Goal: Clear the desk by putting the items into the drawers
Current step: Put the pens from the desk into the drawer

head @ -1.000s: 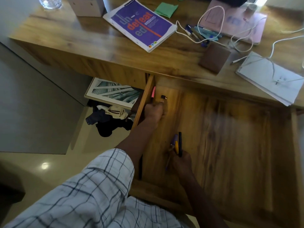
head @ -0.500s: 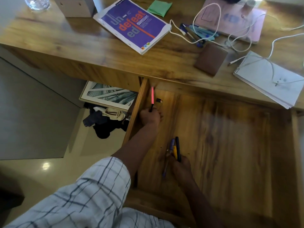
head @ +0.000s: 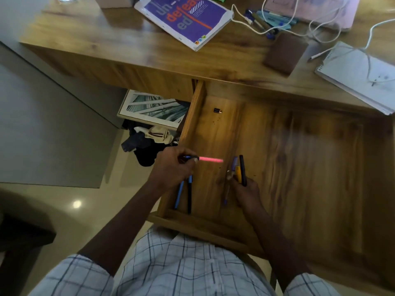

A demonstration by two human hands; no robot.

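Two hands work over the open drawer [head: 288,159]: left hand [head: 173,167] fingers pinch a pink pen [head: 210,160], right hand [head: 245,190] fingers clamp several pens [head: 240,169]; two pens [head: 184,193] lie inside.

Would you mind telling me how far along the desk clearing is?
Early on. Two pens and a small black item lie in the open drawer. The left hand holds a pink pen, the right hand several more. The purple book, notebook, wallet and cables remain on the desk.
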